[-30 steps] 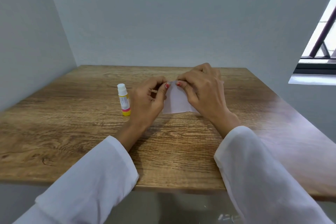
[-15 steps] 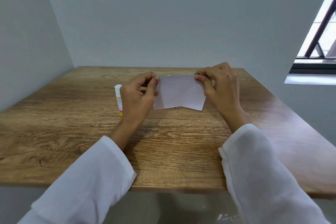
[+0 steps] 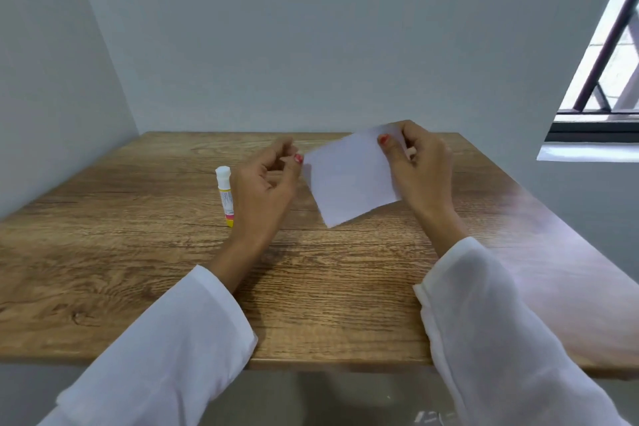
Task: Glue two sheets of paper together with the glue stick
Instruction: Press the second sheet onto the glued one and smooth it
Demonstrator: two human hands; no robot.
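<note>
The right hand (image 3: 420,169) holds a white paper (image 3: 349,180) up above the wooden table (image 3: 345,280), pinching its upper right corner with the thumb laid across the front face and the other fingers curled behind it. The paper hangs tilted, its right corner raised and its lower corner pointing down toward the tabletop without clearly touching it; whether it is one sheet or two pressed together cannot be told from this view. The left hand (image 3: 268,183) sits just to the left of the paper with its fingers loosely curled and the thumb tip close to the paper's left corner; it grips nothing, and whether the thumb actually touches the edge is not clear. The glue stick (image 3: 224,195) stands upright on the table just beside the left hand, on its outer side, with a white cap on top, a white labelled body and a yellow and pink band at the base; part of it is hidden behind the hand. Both forearms reach in from the near edge of the table in white sleeves (image 3: 179,346). Pale grey walls (image 3: 311,38) close in the table at the back and left, and a window (image 3: 608,55) with dark bars shows at the upper right.
</note>
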